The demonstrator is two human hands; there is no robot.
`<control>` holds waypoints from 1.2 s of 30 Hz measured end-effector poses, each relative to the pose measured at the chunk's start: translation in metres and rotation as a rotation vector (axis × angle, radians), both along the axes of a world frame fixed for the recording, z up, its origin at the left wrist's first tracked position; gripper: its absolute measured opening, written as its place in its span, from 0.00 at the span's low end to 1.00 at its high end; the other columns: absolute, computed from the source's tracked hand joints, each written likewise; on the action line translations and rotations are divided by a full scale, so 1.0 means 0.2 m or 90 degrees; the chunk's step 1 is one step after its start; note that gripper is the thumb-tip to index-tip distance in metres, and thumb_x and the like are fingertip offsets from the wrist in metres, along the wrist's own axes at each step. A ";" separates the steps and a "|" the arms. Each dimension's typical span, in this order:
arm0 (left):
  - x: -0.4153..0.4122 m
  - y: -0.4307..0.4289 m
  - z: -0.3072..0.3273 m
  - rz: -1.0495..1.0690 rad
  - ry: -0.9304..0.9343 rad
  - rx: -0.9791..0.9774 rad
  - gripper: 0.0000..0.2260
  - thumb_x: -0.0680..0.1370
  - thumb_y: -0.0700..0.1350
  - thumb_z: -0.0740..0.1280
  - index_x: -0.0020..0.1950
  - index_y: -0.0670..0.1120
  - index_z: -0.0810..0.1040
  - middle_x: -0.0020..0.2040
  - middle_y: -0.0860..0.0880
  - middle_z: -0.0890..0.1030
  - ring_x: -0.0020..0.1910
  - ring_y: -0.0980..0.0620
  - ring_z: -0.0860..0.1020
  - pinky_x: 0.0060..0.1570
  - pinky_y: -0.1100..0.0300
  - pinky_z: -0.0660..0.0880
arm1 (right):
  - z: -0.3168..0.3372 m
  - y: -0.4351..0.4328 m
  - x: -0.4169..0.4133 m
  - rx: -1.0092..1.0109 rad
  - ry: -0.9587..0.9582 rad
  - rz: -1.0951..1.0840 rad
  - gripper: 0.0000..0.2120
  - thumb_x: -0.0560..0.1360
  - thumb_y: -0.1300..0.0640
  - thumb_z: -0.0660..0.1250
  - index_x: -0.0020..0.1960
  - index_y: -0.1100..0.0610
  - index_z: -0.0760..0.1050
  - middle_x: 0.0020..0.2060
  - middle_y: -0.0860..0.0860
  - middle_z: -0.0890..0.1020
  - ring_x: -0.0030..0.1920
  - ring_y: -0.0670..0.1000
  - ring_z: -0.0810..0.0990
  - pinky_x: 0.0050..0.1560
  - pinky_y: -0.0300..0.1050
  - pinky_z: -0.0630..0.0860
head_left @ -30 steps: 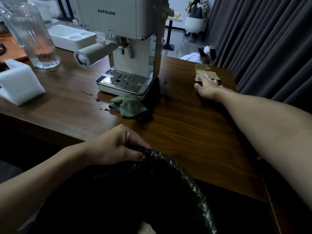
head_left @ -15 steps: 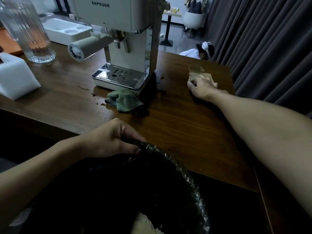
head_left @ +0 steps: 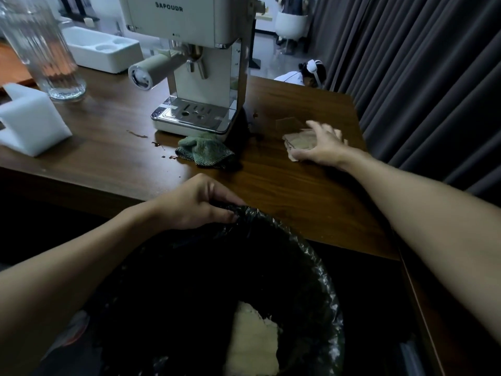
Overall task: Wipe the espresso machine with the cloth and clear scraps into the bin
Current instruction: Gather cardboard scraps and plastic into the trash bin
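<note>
The cream espresso machine stands at the back of the wooden table. A crumpled green cloth lies against its base, with dark coffee spots to its left. My right hand is curled over brown paper scraps to the right of the machine, thumb at their near edge; another scrap lies flat just behind. My left hand grips the rim of the black-lined bin below the table's front edge. Pale paper sits inside the bin.
A ribbed glass pitcher, a white foam block and a white moulded tray stand on the left. Dark curtains hang close on the right. A person sits beyond the table's far edge.
My right hand reached the paper scraps, closed over them and drew them nearer across the table. My left hand kept its hold on the bin rim.
</note>
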State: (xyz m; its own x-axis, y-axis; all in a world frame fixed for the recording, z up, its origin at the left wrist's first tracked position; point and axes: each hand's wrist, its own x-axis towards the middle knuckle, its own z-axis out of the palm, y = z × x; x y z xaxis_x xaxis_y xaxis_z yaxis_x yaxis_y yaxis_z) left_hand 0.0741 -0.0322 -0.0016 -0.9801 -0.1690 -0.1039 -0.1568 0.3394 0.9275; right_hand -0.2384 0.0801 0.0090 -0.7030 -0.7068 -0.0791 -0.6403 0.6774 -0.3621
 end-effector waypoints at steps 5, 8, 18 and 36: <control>0.01 0.02 -0.01 -0.004 0.037 -0.026 0.10 0.74 0.34 0.72 0.52 0.46 0.85 0.46 0.47 0.87 0.43 0.54 0.83 0.47 0.65 0.80 | 0.03 0.13 0.14 -0.012 -0.089 -0.084 0.53 0.62 0.37 0.77 0.77 0.47 0.51 0.76 0.57 0.56 0.76 0.61 0.52 0.73 0.63 0.56; 0.01 0.03 -0.01 0.007 0.052 -0.034 0.10 0.74 0.33 0.71 0.54 0.42 0.84 0.47 0.43 0.86 0.45 0.50 0.82 0.49 0.60 0.80 | 0.04 0.19 0.24 0.008 -0.163 -0.130 0.57 0.60 0.39 0.80 0.77 0.52 0.52 0.76 0.58 0.54 0.75 0.60 0.56 0.73 0.59 0.61; 0.02 0.05 0.01 0.011 0.039 -0.032 0.11 0.74 0.32 0.71 0.56 0.36 0.83 0.49 0.41 0.86 0.43 0.53 0.83 0.46 0.65 0.80 | 0.17 0.47 0.52 -0.454 -0.438 -0.210 0.15 0.78 0.63 0.66 0.63 0.58 0.71 0.53 0.55 0.81 0.48 0.50 0.82 0.38 0.40 0.77; -0.19 0.09 0.15 -0.054 0.090 0.056 0.15 0.73 0.32 0.72 0.39 0.53 0.87 0.37 0.54 0.86 0.37 0.61 0.82 0.39 0.69 0.77 | 0.27 0.79 0.96 -0.244 -0.218 -0.074 0.15 0.76 0.57 0.70 0.62 0.51 0.77 0.55 0.50 0.81 0.54 0.46 0.80 0.58 0.40 0.77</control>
State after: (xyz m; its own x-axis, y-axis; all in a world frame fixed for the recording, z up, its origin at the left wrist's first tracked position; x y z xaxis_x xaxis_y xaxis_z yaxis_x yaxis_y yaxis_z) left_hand 0.0367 -0.0136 0.0294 -0.9964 -0.0810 0.0252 0.0031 0.2627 0.9649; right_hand -0.0460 0.2377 0.0625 -0.7581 -0.6484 -0.0694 -0.3696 0.5149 -0.7735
